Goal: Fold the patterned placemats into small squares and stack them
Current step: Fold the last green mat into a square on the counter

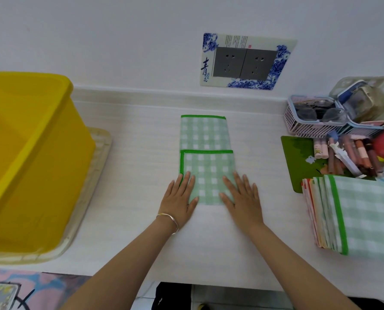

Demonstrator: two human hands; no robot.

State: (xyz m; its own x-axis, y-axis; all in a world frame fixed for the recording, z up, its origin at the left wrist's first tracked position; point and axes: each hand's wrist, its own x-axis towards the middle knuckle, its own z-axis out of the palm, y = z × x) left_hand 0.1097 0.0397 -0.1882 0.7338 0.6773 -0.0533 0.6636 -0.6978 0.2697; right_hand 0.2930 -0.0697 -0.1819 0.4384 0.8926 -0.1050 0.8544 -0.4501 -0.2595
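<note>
Two bare forearms enter from the near edge and reach forward over the white worktop (130, 153).

1. Far left: a yellow plastic tub (30, 153) stands on a pale tray (92, 186), whose rim shows beyond the tub's right side.
2. Left hand (178, 198): palm down, with a thin bracelet (171, 220) on the wrist. Its grip is apart. The fingers are straight and slightly spread, and they press flat on the near left corner of the placemat.
3. Centre: the green checked placemat (205, 139) lies flat as a long narrow strip pointing away from the person. Its near part is doubled over, and the flap's green-bound edge runs across the strip about halfway along. The far part lies in a single visible layer, with a green binding at its far end.
4. Right hand (242, 195): palm down. Its grip is also apart, with straight fingers pressing on the near right corner of the same placemat.
5. On the wall behind, right of centre: a double socket (244, 61) sits in a blue-and-white decorated surround.
6. Right side, far: a pink slatted basket (309, 126) holds glasses and small items. Nearer lies a dark green board (298, 157) carrying a pile of cosmetic tubes (352, 153).
7. Right side, near: a stack of placemats (365, 215) lies with a green checked one on top, well apart from the one under the hands.
</note>
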